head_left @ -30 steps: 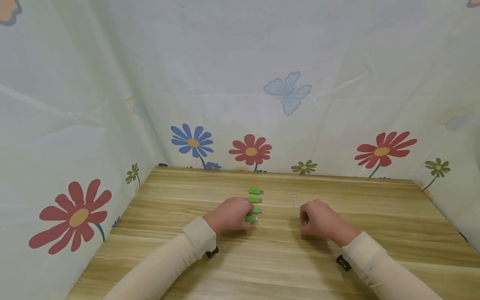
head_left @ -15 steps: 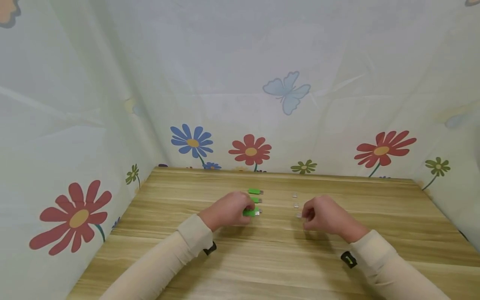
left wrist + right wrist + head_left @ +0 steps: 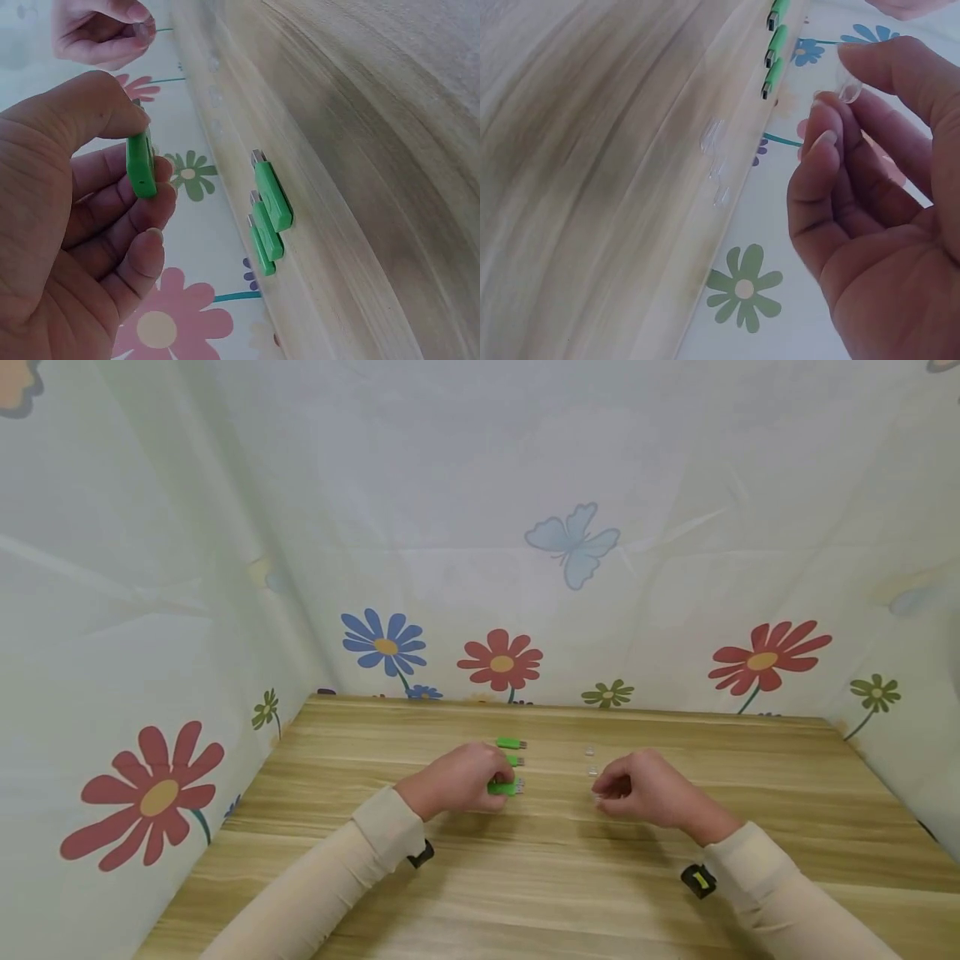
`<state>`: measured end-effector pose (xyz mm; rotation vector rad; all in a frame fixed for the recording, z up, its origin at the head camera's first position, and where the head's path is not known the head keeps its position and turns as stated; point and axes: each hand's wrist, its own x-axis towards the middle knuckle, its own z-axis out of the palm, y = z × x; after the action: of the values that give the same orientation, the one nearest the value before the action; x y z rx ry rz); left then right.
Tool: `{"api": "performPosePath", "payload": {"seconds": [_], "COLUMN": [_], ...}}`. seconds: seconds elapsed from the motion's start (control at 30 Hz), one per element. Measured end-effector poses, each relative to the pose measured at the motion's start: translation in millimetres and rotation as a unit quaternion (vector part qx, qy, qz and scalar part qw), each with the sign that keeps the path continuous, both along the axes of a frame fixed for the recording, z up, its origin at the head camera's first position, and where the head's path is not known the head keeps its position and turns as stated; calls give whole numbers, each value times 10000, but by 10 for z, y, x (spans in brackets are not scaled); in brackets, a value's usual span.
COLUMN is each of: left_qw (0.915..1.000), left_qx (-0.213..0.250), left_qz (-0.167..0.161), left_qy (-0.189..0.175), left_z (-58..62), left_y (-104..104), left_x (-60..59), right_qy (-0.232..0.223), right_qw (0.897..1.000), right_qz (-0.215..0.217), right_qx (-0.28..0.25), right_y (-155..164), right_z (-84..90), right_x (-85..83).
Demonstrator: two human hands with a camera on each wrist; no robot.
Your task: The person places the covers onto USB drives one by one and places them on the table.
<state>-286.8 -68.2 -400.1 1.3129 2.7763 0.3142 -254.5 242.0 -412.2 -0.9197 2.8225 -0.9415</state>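
Observation:
My left hand (image 3: 453, 782) pinches a green USB stick (image 3: 140, 165) between thumb and fingers, above the table. Its metal plug is mostly hidden by the thumb in the left wrist view. Three more green USB sticks (image 3: 274, 196) lie in a row on the wood beyond. To the right, my right hand (image 3: 651, 789) holds a small clear plastic cap (image 3: 849, 91) between thumb and fingertips, its other fingers curled. On the table near it, three similar clear caps (image 3: 712, 136) lie in a line, hard to see against the wood.
The wooden table (image 3: 555, 893) runs back to a white curtain (image 3: 450, 485) printed with flowers and a butterfly, which also rises on both sides. A black band (image 3: 699, 881) shows at the right wrist and another black piece (image 3: 422, 855) at the left.
My left hand has lifted the nearest green USB stick, shifting slightly away from me. My right hand's fingers, earlier more curled, have turned and now show the cap pinched at the tips.

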Motion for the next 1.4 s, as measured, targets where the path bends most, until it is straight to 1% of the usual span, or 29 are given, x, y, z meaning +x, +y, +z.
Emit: {"api": "performPosePath", "payload": {"seconds": [0.13, 0.33, 0.6, 0.97, 1.13, 1.23, 1.4], "left_qw": [9999, 9997, 9994, 9986, 9979, 9978, 9979], "left_qx": [46, 172, 283, 347, 346, 342, 363], "left_qz": [-110, -152, -163, -398, -526, -537, -520], "left_qy": [45, 24, -136, 5, 130, 171, 165], "left_z": [4, 31, 13, 2, 7, 6, 4], "left_y": [10, 29, 82, 158, 180, 190, 214], "left_x": [1, 23, 29, 36, 41, 45, 56], "right_qy": [-142, -292, -215, -200, -45, 79, 84], "right_qw": [9999, 9994, 9991, 9983, 9988, 9987, 9983], "right_qz": [-3, -6, 80, 187, 173, 226, 271], "right_qx": [-96, -209, -361, -512, -456, -458, -502], "right_y": [-13, -42, -100, -198, -243, -267, -291], "right_z": [2, 27, 21, -10, -26, -42, -42], "right_x": [4, 13, 41, 43, 34, 24, 28]}}
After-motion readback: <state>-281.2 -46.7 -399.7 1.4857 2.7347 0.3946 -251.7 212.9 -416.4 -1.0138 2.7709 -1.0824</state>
